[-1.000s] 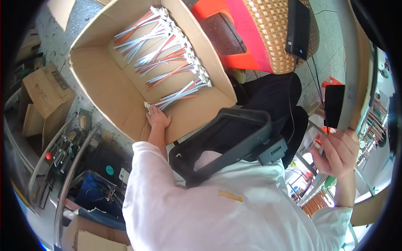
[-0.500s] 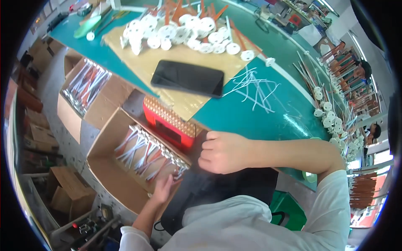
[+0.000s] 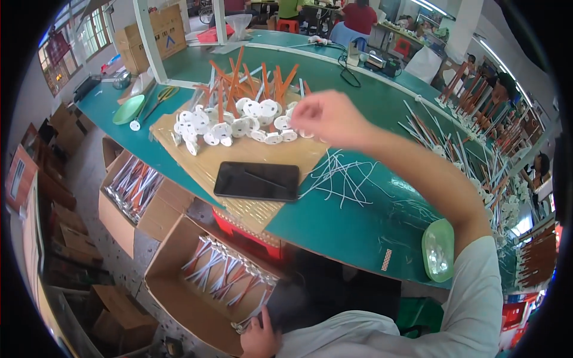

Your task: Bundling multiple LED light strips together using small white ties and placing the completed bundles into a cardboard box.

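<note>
Table (image 3: 325, 235): green; strewn with white strands (image 3: 346, 182) beside a black phone (image 3: 256, 181);
Room: busy, with people (image 3: 358, 19) in the background;
Sticks (image 3: 264, 80): orange-brown and white, tipped with round white discs (image 3: 268, 108); heaped on a tan sheet (image 3: 200, 164); also laid inside the open box (image 3: 173, 292);
Right hand (image 3: 334, 116): curled, blurred, above the discs; cannot tell whether clamped;
Left hand (image 3: 259, 339): beside sticks at the box; cannot tell if gripping.

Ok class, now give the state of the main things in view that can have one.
Phone, flat, screen dark
Near box, open, partly filled
Far box, open, crowded with strips
Right green bowl, holding something whitish
White strands, loose, crisscrossed
White discs, heaped
Left grip, at near box, hold unclear
Right grip, curled, hold unclear
</note>
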Demonstrator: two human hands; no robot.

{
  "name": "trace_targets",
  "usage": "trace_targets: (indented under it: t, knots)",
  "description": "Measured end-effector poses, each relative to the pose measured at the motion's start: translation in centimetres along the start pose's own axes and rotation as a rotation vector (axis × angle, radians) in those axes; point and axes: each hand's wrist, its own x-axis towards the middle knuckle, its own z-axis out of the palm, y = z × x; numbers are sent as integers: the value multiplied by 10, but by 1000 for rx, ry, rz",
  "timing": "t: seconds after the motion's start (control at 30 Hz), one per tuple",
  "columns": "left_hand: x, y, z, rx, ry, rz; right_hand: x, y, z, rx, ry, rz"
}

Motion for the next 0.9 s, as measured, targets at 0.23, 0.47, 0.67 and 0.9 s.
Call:
trace_targets:
  t: [0.23, 0.47, 0.67, 0.9]
  knots:
    - [1, 5, -11, -39, 72, -2, 127, 15, 2, 178, 203, 283]
    - [1, 8, -13, -121, 36, -64, 191, -26, 83, -320, 95, 223]
    - [0, 7, -21, -123, 34, -90, 195, -55, 102, -428, 58, 347]
    - [1, 4, -23, -146, 11, -81, 214, -45, 88, -299, -68, 413]
